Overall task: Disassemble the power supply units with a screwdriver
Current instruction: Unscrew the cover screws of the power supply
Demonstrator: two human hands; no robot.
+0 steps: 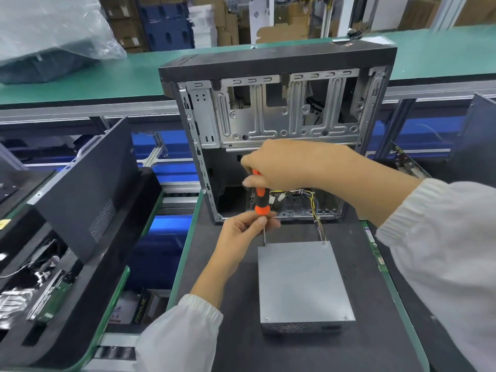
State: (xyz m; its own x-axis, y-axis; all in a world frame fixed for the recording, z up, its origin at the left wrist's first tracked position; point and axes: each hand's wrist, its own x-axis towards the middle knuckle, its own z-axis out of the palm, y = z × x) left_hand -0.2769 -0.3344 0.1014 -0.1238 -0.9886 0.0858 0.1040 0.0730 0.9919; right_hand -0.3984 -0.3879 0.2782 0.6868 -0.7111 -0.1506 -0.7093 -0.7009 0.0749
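While the grey sheet-metal power supply box (pixel 303 285) lies flat on the dark table (pixel 230 345), near of the open case (pixel 276 130), the orange-and-black screwdriver (pixel 261 200) stands on its far-left corner screw. Right hand (pixel 292 167) grips the handle; left hand (pixel 244 234) fingers pinch the shaft. Risk: a tilted tip could cam out, stripping the screw or sliding the unheld box.

An open computer case (pixel 276 108) stood upright at the centre of the frame on a dark tabletop (pixel 236 304). A black side panel (pixel 88 183) leaned at left, clear plastic wrapping (pixel 51 30) lay at upper left, and stacked cardboard boxes (pixel 220 20) lined the background.
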